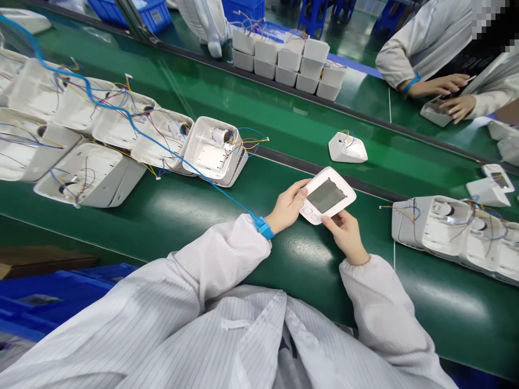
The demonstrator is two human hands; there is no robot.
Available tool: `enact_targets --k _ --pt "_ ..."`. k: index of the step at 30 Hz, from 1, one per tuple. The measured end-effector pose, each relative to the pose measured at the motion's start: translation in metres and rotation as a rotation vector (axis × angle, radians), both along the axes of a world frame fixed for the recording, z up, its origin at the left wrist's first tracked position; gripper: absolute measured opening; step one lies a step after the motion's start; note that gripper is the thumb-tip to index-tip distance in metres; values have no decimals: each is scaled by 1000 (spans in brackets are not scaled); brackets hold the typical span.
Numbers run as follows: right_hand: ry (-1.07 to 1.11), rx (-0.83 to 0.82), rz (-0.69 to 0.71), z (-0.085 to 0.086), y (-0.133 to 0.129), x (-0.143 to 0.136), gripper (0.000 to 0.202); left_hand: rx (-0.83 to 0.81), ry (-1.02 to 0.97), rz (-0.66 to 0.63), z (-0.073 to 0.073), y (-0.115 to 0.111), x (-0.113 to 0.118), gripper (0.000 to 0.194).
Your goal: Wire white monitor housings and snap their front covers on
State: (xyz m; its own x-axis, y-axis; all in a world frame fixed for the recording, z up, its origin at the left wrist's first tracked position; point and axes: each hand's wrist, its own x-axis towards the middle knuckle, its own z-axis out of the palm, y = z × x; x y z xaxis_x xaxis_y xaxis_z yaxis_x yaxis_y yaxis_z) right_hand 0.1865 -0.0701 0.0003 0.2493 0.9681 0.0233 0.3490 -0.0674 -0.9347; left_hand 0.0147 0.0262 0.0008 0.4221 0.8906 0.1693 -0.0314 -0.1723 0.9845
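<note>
The white front panel point(327, 195), with its grey screen facing up, is held just above the green table point(170, 216) between both hands. The left hand point(287, 208) has its fingers clamped on the panel's left edge, and the right hand point(346, 235) pinches the lower right corner, thumb on top. The grip sits only at the edges, so the panel could tilt and slip onto the table, and a thumb sliding inward could smear the screen. The blue wrist strap point(264, 228) trails a blue cord point(121, 111) across the open white housings point(91, 175); a pull might snag their loose wires.

The table is a long green belt line under bright light. More housings point(454, 227) lie to the right, a stack of them point(290, 59) farther back, and one small unit point(347, 147) alone. Across the line another person's hands point(446, 94) rest on what seems a similar panel.
</note>
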Motion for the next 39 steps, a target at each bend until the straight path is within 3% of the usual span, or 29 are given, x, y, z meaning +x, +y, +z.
enact_targets --k 3,6,10,16,25,31,35,39 --pt "-93 161 -139 8 -5 1 47 95 -9 -33 -2 0 0 63" --pt "-348 220 -115 19 -9 4 45 290 11 -44 -3 -1 -2 90" --pt "-487 209 -2 25 -12 4 40 379 92 -143 0 -4 -4 74" --pt "-541 234 -55 24 -12 -7 36 349 79 -63 4 -10 -5 57" --pt "-506 247 -11 23 -5 -1 36 336 123 -25 4 -13 -3 54" --pt "-702 283 35 17 -1 12 48 268 182 -47 -3 -10 -5 69" --pt "-737 160 -116 14 1 22 53 242 232 -69 -11 -6 -3 68" --pt "-428 -14 -350 2 9 37 56 314 287 -76 -14 -6 -2 63"
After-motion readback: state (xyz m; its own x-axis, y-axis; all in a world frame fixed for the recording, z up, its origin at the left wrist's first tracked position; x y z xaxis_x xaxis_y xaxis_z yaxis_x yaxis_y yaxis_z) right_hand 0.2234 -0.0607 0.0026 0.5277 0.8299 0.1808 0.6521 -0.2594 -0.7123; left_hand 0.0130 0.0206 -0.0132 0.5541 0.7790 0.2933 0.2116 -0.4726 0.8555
